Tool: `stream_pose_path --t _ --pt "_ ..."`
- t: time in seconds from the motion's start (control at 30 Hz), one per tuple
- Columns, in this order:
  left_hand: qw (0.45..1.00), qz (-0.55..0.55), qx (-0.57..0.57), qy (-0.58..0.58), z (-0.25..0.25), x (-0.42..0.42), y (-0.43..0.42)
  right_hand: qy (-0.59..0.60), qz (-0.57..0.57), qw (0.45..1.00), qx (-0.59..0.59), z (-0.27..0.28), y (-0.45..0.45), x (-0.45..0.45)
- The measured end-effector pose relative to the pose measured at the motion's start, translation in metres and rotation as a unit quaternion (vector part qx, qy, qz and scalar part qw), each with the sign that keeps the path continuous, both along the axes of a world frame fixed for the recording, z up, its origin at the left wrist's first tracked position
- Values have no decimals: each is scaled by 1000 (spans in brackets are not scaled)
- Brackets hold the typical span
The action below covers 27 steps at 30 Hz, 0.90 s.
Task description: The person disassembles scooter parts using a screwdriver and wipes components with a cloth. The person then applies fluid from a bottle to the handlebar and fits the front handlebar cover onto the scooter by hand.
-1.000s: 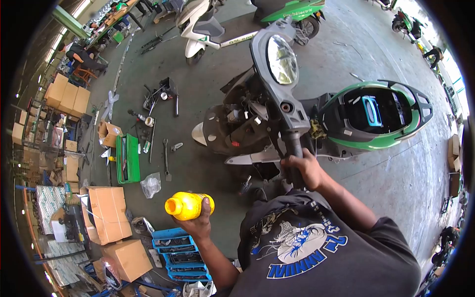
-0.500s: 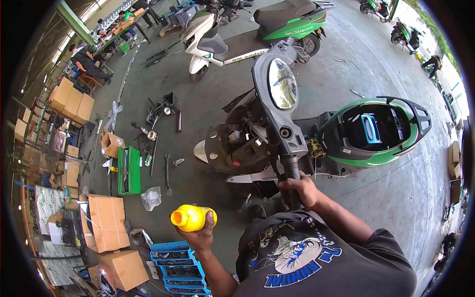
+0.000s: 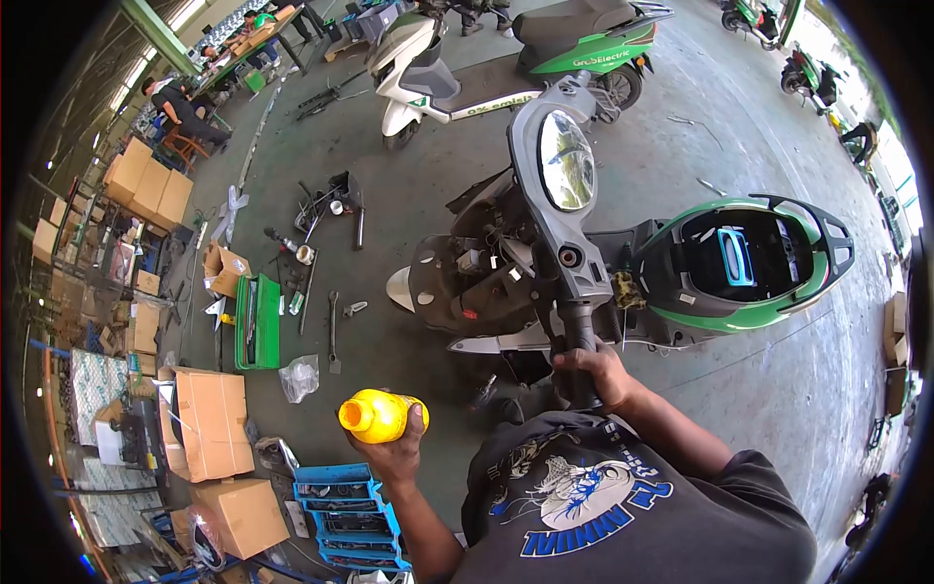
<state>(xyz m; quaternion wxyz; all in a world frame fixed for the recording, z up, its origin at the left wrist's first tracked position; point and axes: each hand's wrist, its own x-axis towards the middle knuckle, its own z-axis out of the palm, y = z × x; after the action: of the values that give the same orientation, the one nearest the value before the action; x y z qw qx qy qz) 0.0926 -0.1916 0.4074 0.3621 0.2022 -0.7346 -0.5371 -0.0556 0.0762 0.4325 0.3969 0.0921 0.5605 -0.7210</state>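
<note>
We are counting one left grip (image 3: 391, 454), one right grip (image 3: 600, 376) and one yellow bottle (image 3: 382, 417). We are making out one stripped scooter (image 3: 467, 277), one white-and-green scooter (image 3: 593, 62) and two green scooters (image 3: 810, 84), so we are reaching at least four. Besides these, we are tallying one green toolbox (image 3: 259, 326), one blue toolbox (image 3: 336, 474), one long wrench (image 3: 334, 329), at least one clear plastic bag (image 3: 300, 378) and at least six cardboard boxes (image 3: 222, 428).

Hands (image 3: 395, 456) around yellow bottle (image 3: 381, 416) and handlebar (image 3: 578, 329)
</note>
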Motion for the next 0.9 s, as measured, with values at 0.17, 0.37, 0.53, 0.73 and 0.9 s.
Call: stream_pose_path --t 0.17,0.37,0.53,0.73,0.9 --pt "1000 2 5 -10 0 0 1 119 68 974 178 32 -1 -1" --pt "999 20 27 20 10 -5 6 -110 -47 986 -114 -17 -3 3" --pt "994 14 100 -45 19 3 10 -29 -87 996 -19 -26 10 7" --pt "998 54 -1 -42 11 11 5 183 -61 975 110 -4 1 1" --pt "996 74 -36 -32 17 14 10 7 16 986 -166 -15 0 4"
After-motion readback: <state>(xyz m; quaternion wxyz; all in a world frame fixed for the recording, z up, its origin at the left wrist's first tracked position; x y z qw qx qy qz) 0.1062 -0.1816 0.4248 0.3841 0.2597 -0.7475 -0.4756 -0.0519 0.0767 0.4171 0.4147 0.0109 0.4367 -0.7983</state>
